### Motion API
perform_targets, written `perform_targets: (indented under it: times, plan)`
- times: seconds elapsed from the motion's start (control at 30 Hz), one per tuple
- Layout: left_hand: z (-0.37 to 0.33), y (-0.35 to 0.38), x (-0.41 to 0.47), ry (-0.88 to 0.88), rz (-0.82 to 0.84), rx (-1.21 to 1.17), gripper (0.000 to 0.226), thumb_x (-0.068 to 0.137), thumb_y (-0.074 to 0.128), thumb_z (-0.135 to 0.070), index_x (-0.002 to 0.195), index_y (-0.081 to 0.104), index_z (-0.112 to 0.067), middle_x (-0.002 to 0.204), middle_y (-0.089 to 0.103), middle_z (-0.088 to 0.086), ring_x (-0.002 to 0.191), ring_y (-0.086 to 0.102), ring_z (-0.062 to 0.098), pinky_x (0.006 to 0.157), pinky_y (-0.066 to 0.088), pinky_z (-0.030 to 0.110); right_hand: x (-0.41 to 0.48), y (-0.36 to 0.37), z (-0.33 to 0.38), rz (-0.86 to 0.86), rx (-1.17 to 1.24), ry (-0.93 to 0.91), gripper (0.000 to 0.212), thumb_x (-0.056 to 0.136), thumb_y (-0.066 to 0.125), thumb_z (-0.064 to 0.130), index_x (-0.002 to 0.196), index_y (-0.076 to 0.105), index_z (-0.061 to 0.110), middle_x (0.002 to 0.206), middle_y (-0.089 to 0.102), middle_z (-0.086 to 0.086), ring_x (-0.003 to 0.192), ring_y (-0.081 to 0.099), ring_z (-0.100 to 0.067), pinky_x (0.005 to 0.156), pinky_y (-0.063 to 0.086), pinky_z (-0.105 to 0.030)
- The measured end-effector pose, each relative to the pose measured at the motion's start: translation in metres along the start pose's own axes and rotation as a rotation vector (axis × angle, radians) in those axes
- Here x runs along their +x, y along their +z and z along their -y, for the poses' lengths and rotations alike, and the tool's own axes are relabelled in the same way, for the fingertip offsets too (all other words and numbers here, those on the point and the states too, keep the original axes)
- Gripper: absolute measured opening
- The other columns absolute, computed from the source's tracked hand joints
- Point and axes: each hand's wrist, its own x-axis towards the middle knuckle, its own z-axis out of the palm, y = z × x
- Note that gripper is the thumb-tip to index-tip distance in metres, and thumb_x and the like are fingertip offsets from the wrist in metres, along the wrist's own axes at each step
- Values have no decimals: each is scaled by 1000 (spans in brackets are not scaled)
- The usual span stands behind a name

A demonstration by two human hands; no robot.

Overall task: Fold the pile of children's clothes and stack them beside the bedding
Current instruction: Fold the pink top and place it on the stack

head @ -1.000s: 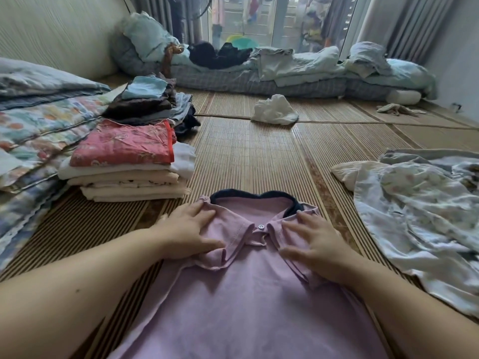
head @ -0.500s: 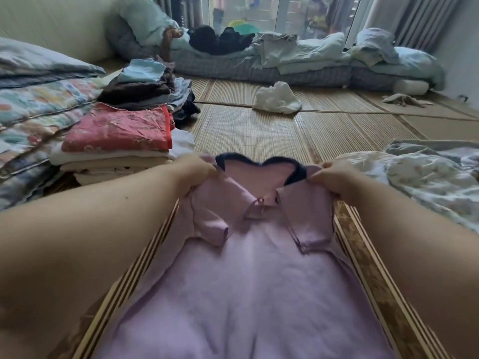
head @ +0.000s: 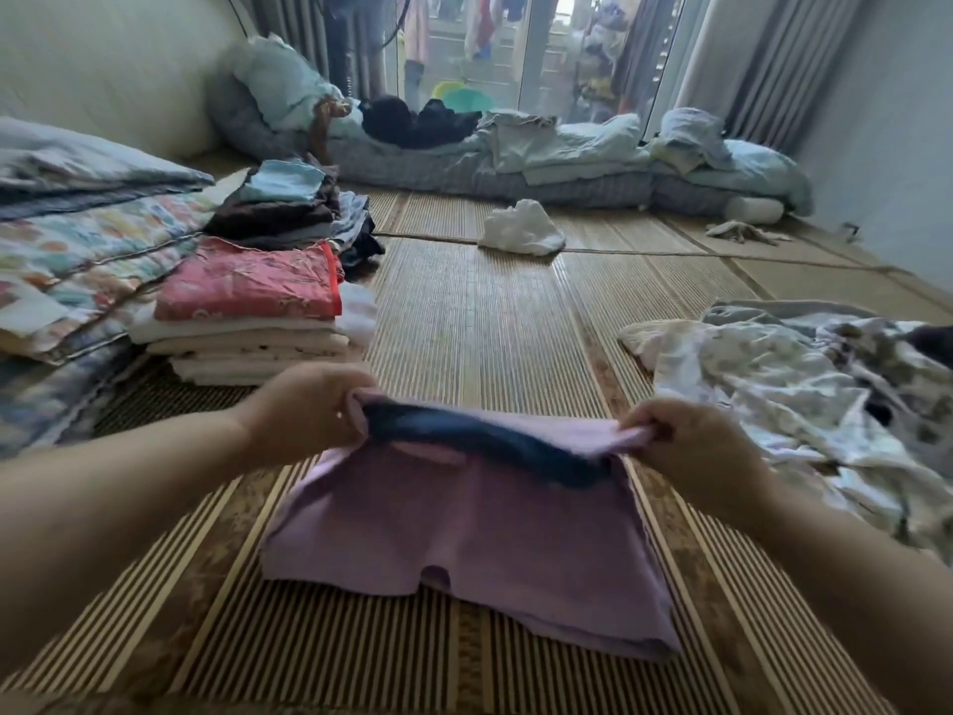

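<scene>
A lilac polo shirt (head: 464,528) with a navy collar lies doubled over on the woven mat in front of me. My left hand (head: 309,410) grips its left shoulder and my right hand (head: 691,446) pinches its right shoulder, holding the collar edge lifted above the mat. A stack of folded clothes (head: 252,322), topped by a red patterned piece, stands to the left beside the floral bedding (head: 87,250). A second folded stack (head: 289,209) sits behind it. The unfolded pile of pale printed clothes (head: 804,399) lies to my right.
A crumpled white garment (head: 521,229) lies on the mat (head: 474,312) further back. A long mattress with blue-grey quilts and pillows (head: 541,157) runs along the glass door at the far end. A small rag (head: 742,232) lies at the far right.
Both hands took the shirt by its shoulders and lifted the collar end up and toward me, folding the shirt over itself; before, they pressed the collar flat.
</scene>
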Motion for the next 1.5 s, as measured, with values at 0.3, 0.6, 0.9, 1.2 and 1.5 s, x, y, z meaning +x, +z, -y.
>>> perform_targets:
  times: [0.3,0.6,0.9,1.2,1.5]
  plan:
    - [12,15,-64,290,443,304,40,80,50,-69,111,56,-43,118,61,-20,108,54,-4,94,47,24,-94,12,33,410,-90,188,27,63,54,32,80,66,48,74,63,22,78,60,-3,65,44,-15]
    - [8,23,-83,280,495,566,74,71,-13,-85,139,7,-64,151,30,-20,139,23,13,112,16,41,-57,63,29,608,-435,315,62,88,34,68,144,14,54,161,-3,6,148,-5,-20,107,-4,-70]
    - [-107,50,-88,564,639,302,60,84,28,-72,137,35,-44,127,52,-6,127,33,21,109,20,48,19,58,6,406,-539,202,49,91,51,30,131,44,57,161,5,5,144,-25,-27,103,-15,-69]
    - [-21,34,-76,560,660,362,94,72,51,-77,148,5,-49,158,-10,-19,144,-17,1,120,-3,34,-84,30,39,632,-233,-236,72,66,45,87,132,41,58,140,22,38,135,17,14,118,15,-32]
    - [-16,53,-100,713,329,378,53,97,25,-54,146,34,-36,155,31,-2,145,22,15,118,13,29,-135,52,46,802,-584,-234,82,78,54,67,143,7,55,161,-7,-11,147,-9,-30,115,5,-52]
